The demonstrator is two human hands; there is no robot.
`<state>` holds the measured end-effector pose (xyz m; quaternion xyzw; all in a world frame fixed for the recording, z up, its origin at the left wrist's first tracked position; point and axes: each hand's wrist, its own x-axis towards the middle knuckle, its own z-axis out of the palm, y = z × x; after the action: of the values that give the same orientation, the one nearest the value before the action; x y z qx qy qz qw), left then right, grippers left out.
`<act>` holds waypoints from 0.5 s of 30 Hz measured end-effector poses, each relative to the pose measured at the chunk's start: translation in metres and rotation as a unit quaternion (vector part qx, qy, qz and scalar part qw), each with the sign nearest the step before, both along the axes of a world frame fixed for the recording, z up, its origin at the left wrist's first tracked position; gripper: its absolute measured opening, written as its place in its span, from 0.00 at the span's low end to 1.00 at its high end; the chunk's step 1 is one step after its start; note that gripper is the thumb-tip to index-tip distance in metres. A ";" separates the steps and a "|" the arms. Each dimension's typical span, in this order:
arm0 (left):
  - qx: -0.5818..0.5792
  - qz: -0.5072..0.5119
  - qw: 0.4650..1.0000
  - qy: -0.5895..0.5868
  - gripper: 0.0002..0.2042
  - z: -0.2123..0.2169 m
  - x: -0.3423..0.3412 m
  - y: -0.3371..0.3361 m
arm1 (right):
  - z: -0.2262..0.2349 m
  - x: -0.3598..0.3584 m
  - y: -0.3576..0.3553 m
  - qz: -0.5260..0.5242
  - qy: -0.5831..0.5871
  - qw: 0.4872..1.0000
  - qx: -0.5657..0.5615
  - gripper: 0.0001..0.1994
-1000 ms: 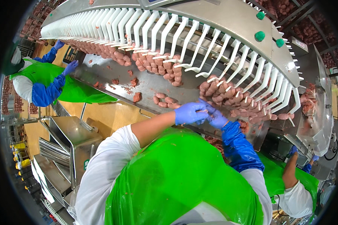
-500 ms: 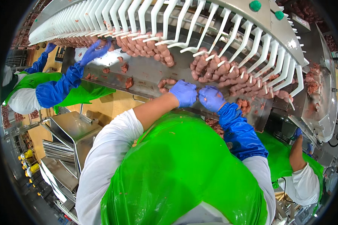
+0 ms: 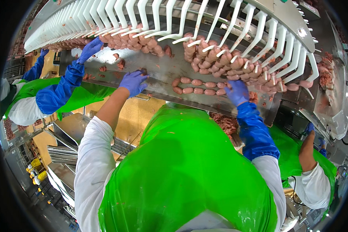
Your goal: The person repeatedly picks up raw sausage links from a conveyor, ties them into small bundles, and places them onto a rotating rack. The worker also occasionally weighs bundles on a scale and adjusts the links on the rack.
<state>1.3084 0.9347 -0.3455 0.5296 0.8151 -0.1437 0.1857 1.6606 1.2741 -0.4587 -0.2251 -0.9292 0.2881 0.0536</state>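
Note:
My right hand, in a purple glove, is closed on the near end of a string of sausages. The linked sausages lie in a narrow U on the metal tray, with the bend to the left. Further left, my left hand, also gloved, is over the tray's near edge with fingers stretched and apart. A small dark meat scrap is at its fingertips; it does not look gripped. Beyond both hands, bunched sausages hang from a row of white hooks.
Loose meat scraps dot the tray's left part. A co-worker's gloved hand reaches to the hooks on the left; another person's arm is at the right. Ground meat lies below the tray edge. Metal trays are stacked at lower left.
My hands were together at the tray's edge and have parted: left hand to the left, right hand to the right. The sausage string now lies laid out between them. The hook row has shifted left.

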 end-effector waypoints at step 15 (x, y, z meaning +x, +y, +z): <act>0.541 -0.083 0.829 -0.113 0.12 0.326 -0.007 0.148 | 0.030 -0.008 -0.065 0.079 0.021 0.995 0.052 0.17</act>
<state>1.3013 1.0828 -0.0196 0.6237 0.6885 0.3664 -0.0521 1.6530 1.2087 -0.4284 -0.1421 -0.9565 0.2472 0.0621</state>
